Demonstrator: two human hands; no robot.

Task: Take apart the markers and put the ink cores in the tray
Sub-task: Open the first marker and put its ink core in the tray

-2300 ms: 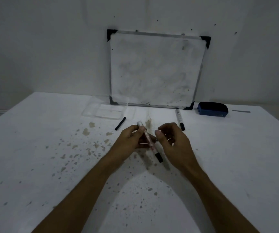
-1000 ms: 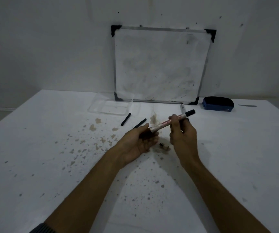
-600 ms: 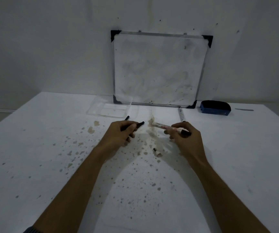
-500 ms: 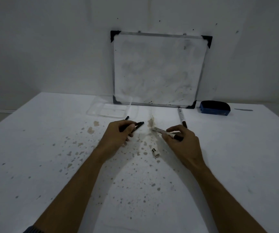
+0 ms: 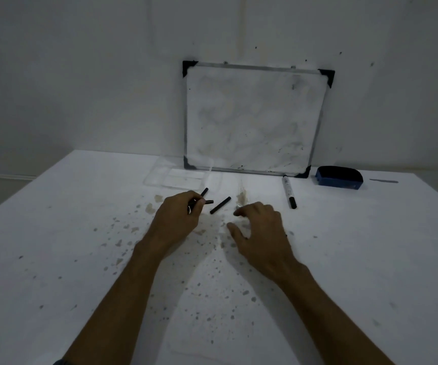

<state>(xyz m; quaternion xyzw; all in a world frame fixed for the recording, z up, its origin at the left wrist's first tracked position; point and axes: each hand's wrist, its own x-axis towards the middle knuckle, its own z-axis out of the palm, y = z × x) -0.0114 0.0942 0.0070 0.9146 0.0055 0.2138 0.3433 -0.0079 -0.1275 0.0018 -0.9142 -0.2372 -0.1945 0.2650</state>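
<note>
My left hand (image 5: 178, 217) is closed around a dark marker part, whose short black end (image 5: 208, 201) pokes out toward the right. One black ink core (image 5: 220, 205) lies loose on the table between my hands. A second black core (image 5: 204, 191) lies just beyond my left knuckles. My right hand (image 5: 261, 233) hovers low over the table with fingers spread and curled, and I see nothing gripped in it. The marker barrel it held earlier is out of sight. A clear plastic tray (image 5: 159, 177) sits behind the cores. A whole marker (image 5: 289, 192) lies to the right.
A small whiteboard (image 5: 254, 119) leans on the wall at the back of the white, stain-speckled table (image 5: 80, 259). A blue eraser (image 5: 339, 177) sits at the back right. The table's left edge runs diagonally at the left.
An ink core that my left hand held now lies on the table. My right hand has let go of the marker barrel and spread its fingers. The small end plug is hidden.
</note>
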